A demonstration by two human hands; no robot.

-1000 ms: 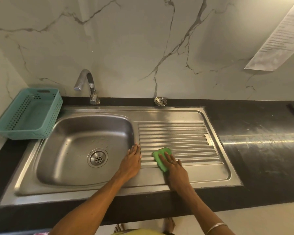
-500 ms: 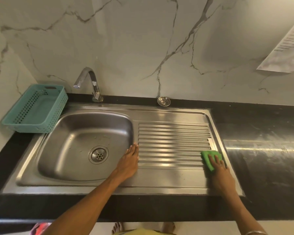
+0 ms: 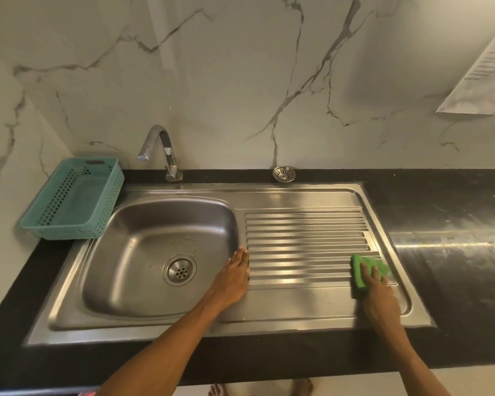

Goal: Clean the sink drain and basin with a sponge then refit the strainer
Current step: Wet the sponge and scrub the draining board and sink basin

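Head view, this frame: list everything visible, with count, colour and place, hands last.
sink: one, steel, set in the counter
basin: one, steel, left half of the sink
drain: one, steel, basin floor
draining board: one, ribbed steel, right half
strainer: one, steel, counter behind the sink
faucet: one, chrome, behind the basin
basket: one, teal, left of the sink
counter: one, black
paper sheet: one, white, on the wall, upper right
sponge: one, green, right end of the draining board
left hand: flat on the basin's right rim
right hand: pressing the sponge
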